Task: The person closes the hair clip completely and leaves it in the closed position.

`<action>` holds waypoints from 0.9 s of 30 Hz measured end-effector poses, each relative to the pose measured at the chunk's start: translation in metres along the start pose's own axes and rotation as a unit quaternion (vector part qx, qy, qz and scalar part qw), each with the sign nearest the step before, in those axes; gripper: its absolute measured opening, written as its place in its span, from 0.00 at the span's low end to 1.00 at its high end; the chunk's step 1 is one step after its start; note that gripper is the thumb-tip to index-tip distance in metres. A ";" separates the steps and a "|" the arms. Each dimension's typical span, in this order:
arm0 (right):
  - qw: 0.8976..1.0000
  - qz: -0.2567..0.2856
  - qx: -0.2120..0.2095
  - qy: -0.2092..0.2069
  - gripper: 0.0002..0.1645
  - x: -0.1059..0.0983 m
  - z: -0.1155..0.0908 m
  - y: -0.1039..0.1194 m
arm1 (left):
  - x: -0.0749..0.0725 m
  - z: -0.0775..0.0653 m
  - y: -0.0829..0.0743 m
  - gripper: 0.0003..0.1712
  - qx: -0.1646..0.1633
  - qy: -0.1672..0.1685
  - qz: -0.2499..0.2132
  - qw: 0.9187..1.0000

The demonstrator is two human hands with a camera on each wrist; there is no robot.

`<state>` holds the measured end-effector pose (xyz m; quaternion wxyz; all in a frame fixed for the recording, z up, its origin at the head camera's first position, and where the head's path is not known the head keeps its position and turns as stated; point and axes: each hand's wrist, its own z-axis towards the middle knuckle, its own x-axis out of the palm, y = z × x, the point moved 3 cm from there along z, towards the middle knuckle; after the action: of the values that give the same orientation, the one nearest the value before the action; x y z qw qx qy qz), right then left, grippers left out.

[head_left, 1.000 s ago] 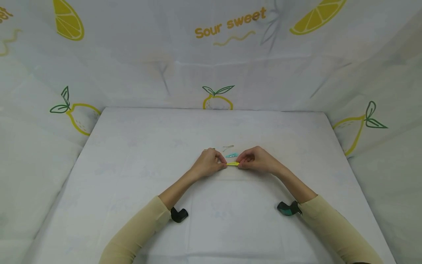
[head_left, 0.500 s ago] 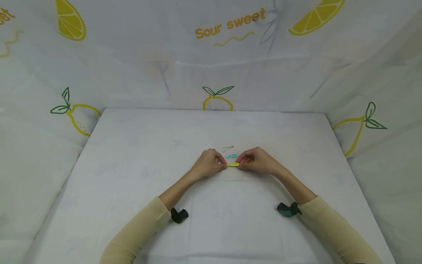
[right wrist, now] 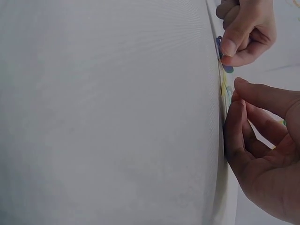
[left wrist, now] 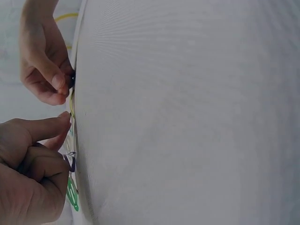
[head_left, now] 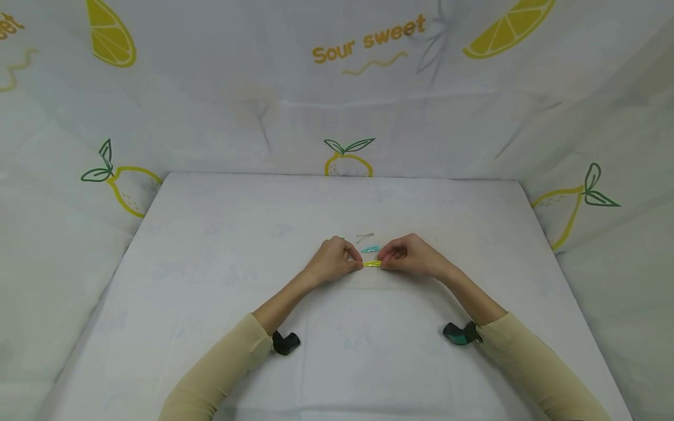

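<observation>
Between my two hands lies a yellow snap hair clip, nearly level from left to right and low at the white table. My left hand pinches its left end with thumb and forefinger, and my right hand holds the right end the same way. Only a thin curved strip of the yellow clip shows in the left wrist view. Just behind it is a teal hair clip, and farther back a thin pale hairpin. Small dark blue pieces show beside the left fingers in the right wrist view.
A white cloth covers the table. Lemon-printed curtains stand behind and on both sides. Dark camera mounts stick out inward from both sleeves, over the table.
Both hands keep their places at the ends of the yellow hair clip, which tilts or shifts very slightly toward me. The teal clip and hairpin stay put.
</observation>
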<state>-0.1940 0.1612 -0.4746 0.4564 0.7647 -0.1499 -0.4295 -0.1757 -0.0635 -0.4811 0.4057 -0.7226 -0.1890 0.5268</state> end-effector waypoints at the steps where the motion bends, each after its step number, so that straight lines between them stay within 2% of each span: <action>1: 1.000 0.000 -0.002 0.001 0.09 0.000 0.000 0.000 | -0.001 0.000 0.000 0.05 -0.002 0.001 -0.002 1.000; 12: 1.000 -0.003 -0.006 -0.016 0.08 -0.009 0.003 0.006 | -0.010 0.002 -0.001 0.04 -0.009 -0.012 -0.025 1.000; 18: 0.999 -0.018 -0.007 -0.034 0.08 -0.014 0.009 0.003 | -0.016 0.006 -0.001 0.05 -0.003 -0.031 -0.020 0.999; 27: 0.997 -0.038 0.001 -0.067 0.08 -0.024 0.022 -0.001 | -0.023 0.015 0.001 0.07 -0.014 -0.058 -0.004 0.998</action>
<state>-0.2259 0.1636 -0.4681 0.4280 0.7398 -0.1517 -0.4966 -0.1983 -0.0749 -0.4695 0.3863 -0.6956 -0.2224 0.5634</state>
